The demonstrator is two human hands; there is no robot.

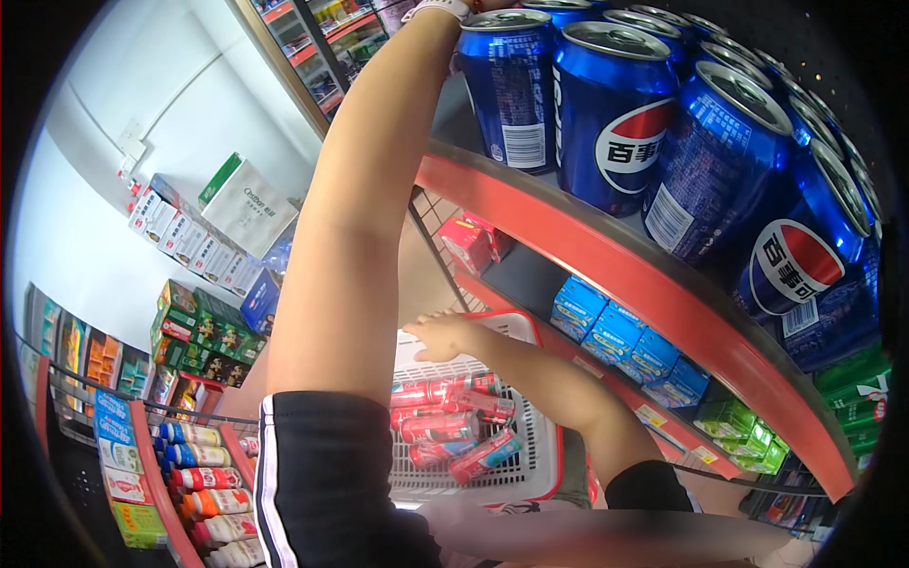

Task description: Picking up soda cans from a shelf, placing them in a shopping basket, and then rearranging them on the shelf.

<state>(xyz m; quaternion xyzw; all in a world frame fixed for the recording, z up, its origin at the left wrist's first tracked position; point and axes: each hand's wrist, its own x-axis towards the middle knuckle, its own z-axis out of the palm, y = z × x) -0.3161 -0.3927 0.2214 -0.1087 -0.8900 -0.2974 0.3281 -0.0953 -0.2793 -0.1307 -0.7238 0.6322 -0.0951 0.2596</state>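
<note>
My left hand (491,4) is at the top edge, mostly cut off and partly behind a blue Pepsi can (505,99) at the end of the upper shelf; whether it grips anything is hidden. A pale band circles that wrist. More Pepsi cans (614,121) stand upright in rows to the right. Lower down, my right hand (439,336) lies over the far side of a white plastic shopping basket (547,426) with a red rim, its fingers spread. Several red drink cans (440,427) lie on their sides in the basket, one partly blue (486,456).
The red shelf edge (603,263) curves between the Pepsi cans and the basket. Blue boxes (611,334) and green packs (742,429) sit on a lower shelf. Stacked cartons (199,248) stand by the white wall; bottles (213,500) fill a rack at bottom left.
</note>
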